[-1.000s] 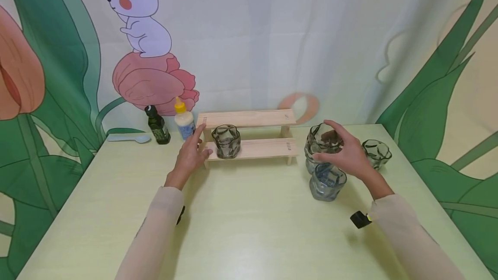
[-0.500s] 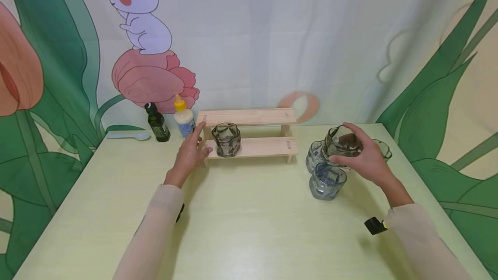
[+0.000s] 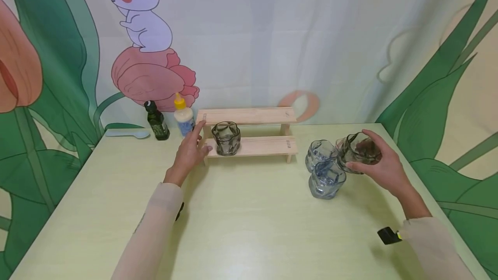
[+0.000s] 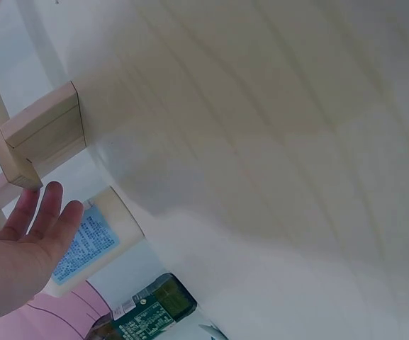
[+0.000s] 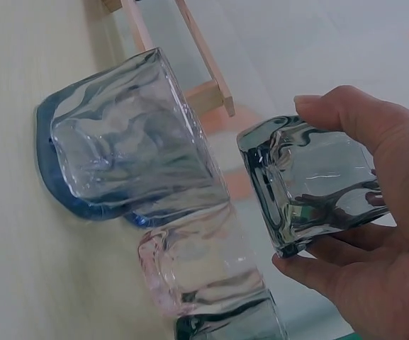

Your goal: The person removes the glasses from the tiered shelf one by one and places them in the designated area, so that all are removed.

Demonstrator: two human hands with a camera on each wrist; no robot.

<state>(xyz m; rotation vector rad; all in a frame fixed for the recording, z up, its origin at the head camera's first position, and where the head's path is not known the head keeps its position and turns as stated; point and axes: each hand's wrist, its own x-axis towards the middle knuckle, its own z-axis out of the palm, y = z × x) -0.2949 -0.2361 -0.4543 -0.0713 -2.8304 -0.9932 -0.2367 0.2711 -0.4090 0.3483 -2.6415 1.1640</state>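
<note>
The right hand (image 3: 383, 165) grips a grey glass (image 3: 357, 149) by its sides, tilted, off the table (image 3: 249, 228), well right of the wooden rack (image 3: 249, 135) and just beside two blue glasses (image 3: 326, 172). The left hand (image 3: 190, 150) rests flat-fingered against the rack's left end, holding nothing, near another grey glass (image 3: 226, 138) on the lower shelf. The tilted, slick glass could slip or knock the blue ones.

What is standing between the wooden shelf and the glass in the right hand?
In the head view, two bluish glasses stand on the table between the wooden shelf and the smoky glass held by the right hand.
</note>
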